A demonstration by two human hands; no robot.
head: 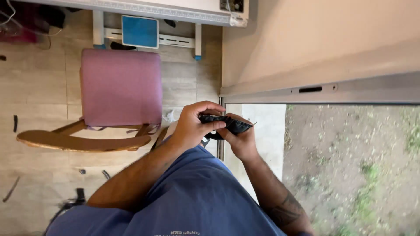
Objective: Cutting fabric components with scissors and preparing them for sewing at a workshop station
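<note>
At frame centre, our left hand (pixel 190 126) and right hand (pixel 240 140) both pinch a small black fabric piece (pixel 225 123).

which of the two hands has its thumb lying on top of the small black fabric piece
The left hand: its thumb lies across the top of the small black fabric piece, while the right hand cups the piece from beneath.

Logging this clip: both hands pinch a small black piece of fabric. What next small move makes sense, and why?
Probably slide the right hand along the black fabric toward its pointed end. The left hand already pins the other end, and a thin thread-like tip seems to stick out there.
</note>
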